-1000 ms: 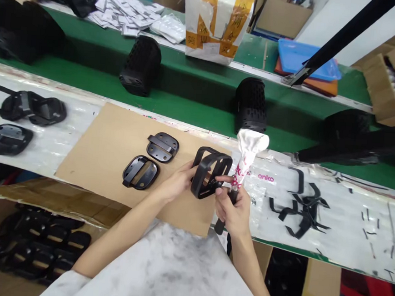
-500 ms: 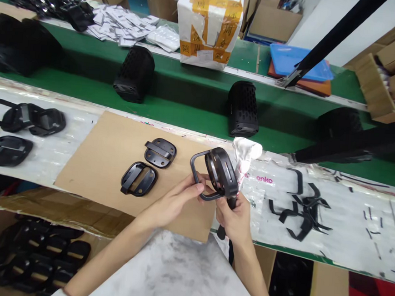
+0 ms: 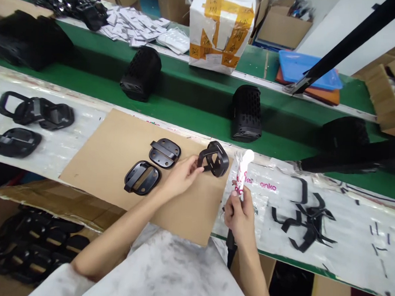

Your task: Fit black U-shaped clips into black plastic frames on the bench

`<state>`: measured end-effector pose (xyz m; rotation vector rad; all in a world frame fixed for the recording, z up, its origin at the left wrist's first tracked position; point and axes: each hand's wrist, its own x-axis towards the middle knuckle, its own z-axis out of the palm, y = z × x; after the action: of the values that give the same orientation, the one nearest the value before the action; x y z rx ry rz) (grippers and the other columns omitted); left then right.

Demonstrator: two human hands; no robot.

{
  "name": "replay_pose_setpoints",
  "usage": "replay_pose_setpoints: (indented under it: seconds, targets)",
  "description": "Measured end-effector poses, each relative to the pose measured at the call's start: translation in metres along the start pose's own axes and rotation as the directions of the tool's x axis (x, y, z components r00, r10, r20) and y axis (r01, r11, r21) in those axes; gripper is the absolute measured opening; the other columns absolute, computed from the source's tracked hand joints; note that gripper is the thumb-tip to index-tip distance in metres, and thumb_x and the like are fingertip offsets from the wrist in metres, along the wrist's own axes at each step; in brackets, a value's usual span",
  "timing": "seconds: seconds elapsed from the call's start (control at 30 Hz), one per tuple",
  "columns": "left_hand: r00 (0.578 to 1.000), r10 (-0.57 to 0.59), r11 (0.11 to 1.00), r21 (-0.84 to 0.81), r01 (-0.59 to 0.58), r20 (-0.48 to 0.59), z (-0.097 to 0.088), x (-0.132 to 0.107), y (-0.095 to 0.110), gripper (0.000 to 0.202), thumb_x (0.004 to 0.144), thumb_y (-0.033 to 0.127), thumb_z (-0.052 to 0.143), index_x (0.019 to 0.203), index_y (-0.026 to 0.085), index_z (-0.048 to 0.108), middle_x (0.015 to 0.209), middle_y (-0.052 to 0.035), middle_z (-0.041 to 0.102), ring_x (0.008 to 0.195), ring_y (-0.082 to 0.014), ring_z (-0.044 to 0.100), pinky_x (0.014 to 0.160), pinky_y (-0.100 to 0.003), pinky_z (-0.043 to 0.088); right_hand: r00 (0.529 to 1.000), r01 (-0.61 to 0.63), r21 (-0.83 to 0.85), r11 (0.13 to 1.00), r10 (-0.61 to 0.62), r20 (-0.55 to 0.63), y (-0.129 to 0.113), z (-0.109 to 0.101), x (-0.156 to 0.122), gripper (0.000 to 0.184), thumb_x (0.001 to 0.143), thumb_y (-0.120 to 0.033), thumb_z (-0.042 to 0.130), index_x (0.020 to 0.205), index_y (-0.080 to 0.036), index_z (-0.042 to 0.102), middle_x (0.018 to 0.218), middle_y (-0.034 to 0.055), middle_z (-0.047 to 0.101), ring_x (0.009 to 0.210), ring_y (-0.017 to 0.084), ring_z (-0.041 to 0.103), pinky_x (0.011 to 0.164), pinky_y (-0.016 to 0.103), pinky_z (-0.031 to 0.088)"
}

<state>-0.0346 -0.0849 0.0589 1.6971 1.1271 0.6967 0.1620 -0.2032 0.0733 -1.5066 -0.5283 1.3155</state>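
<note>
My left hand [image 3: 187, 171] is closed on the loop-shaped handle of a black plastic bracket [image 3: 221, 161], which tilts over the right part of a cardboard sheet [image 3: 97, 158]. Whether the bracket touches the sheet I cannot tell. In my right hand [image 3: 240, 215] is a hammer [image 3: 242, 172], its head and upper shaft wrapped in white with pink print, its black grip showing below my fist. Left of the held bracket, two similar black plates with straps, a far one [image 3: 164, 153] and a near one [image 3: 143, 177], lie on the cardboard.
Black strap pieces [image 3: 310, 220] lie in a heap at the right. More brackets [image 3: 36, 111] are on the left of the table. Perforated black housings [image 3: 246, 113] stand on the green surface behind, before a taped white box [image 3: 222, 29]. A dark slanting post [image 3: 352, 46] rises at right.
The bracket has moved away from my body and apart from my right hand, still in my left fingers. The hammer has come more upright in my right hand. The view has shifted slightly.
</note>
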Motion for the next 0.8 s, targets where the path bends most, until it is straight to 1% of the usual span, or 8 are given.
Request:
replay_pose_setpoints:
  seconds: [0.1,0.2,0.27,0.37,0.43,0.6,0.67,0.8]
  targets:
    - [0.985,0.17,0.964,0.207,-0.166,-0.004,0.008,0.021,-0.029,0.019,0.104,0.025,0.053,0.115,0.017,0.065,0.108,-0.012,0.073,0.101,-0.0266,0.067,0.096,-0.042,0.055,0.999,-0.024,-0.093,0.995,0.021,-0.027,0.004,-0.016,-0.002,0.054,0.087,-0.072,0.075,0.113,-0.026,0.066,0.064,-0.0085,0.052,0.037,0.006,0.029,0.031,0.019,0.023]
    - [0.961,0.277,0.921,0.291,-0.259,-0.021,0.015,0.031,-0.041,0.022,0.104,0.021,0.053,0.121,0.016,0.066,0.117,-0.014,0.074,0.113,-0.0282,0.066,0.104,-0.045,0.054,0.996,-0.085,-0.119,0.989,0.087,0.012,0.009,-0.027,-0.008,0.05,0.088,-0.071,0.075,0.098,-0.023,0.068,0.064,-0.0063,0.054,0.036,0.006,0.032,0.031,0.02,0.026]
    - [0.954,0.297,0.91,0.314,-0.272,-0.035,0.019,0.033,-0.043,0.023,0.105,0.021,0.053,0.124,0.015,0.066,0.117,-0.014,0.074,0.114,-0.0281,0.066,0.104,-0.045,0.054,0.995,-0.099,-0.077,0.992,0.1,0.006,0.011,-0.028,-0.012,0.048,0.091,-0.069,0.074,0.102,-0.023,0.069,0.062,-0.0079,0.05,0.035,0.005,0.029,0.031,0.019,0.024]
    - [0.945,0.323,0.907,0.301,-0.295,-0.046,0.022,0.032,-0.045,0.024,0.107,0.022,0.053,0.125,0.014,0.066,0.117,-0.0145,0.074,0.115,-0.0278,0.067,0.104,-0.044,0.054,0.998,0.004,0.028,1.0,-0.002,-0.063,0.013,-0.019,-0.014,0.047,0.097,-0.067,0.067,0.118,-0.025,0.069,0.06,-0.0102,0.045,0.036,0.005,0.026,0.032,0.019,0.022]
    - [0.941,0.336,0.91,0.276,-0.31,-0.049,0.022,0.032,-0.047,0.025,0.108,0.026,0.054,0.126,0.014,0.067,0.118,-0.0146,0.074,0.116,-0.0274,0.068,0.104,-0.043,0.054,0.997,0.012,0.008,1.0,-0.012,-0.078,0.015,-0.013,-0.011,0.051,0.097,-0.072,0.065,0.115,-0.024,0.068,0.058,-0.0107,0.042,0.036,0.006,0.025,0.033,0.019,0.022]
    - [0.94,0.33,0.923,0.238,-0.302,-0.088,0.02,0.033,-0.052,0.03,0.11,0.03,0.051,0.13,0.015,0.067,0.119,-0.015,0.075,0.116,-0.0264,0.069,0.105,-0.041,0.054,0.947,-0.282,-0.284,0.916,0.314,0.073,0.009,-0.019,0.001,0.063,0.081,-0.083,0.075,0.091,-0.021,0.067,0.05,-0.0101,0.04,0.035,0.006,0.025,0.031,0.021,0.02]
    - [0.933,0.349,0.919,0.225,-0.323,-0.087,0.02,0.033,-0.053,0.032,0.111,0.033,0.051,0.129,0.013,0.068,0.118,-0.0163,0.075,0.115,-0.0268,0.069,0.104,-0.041,0.054,0.959,-0.251,-0.286,0.925,0.277,0.055,-0.001,-0.024,0.003,0.061,0.084,-0.08,0.075,0.098,-0.021,0.07,0.051,-0.0104,0.041,0.035,0.006,0.025,0.031,0.02,0.019]
    - [0.92,0.378,0.912,0.214,-0.351,-0.101,0.022,0.034,-0.056,0.036,0.11,0.042,0.052,0.127,0.014,0.069,0.114,-0.0158,0.076,0.11,-0.0268,0.071,0.1,-0.04,0.055,0.998,0.006,-0.128,0.992,-0.014,-0.061,-0.009,-0.02,-0.004,0.048,0.1,-0.065,0.066,0.124,-0.023,0.069,0.053,-0.0121,0.039,0.036,0.006,0.024,0.033,0.016,0.021]
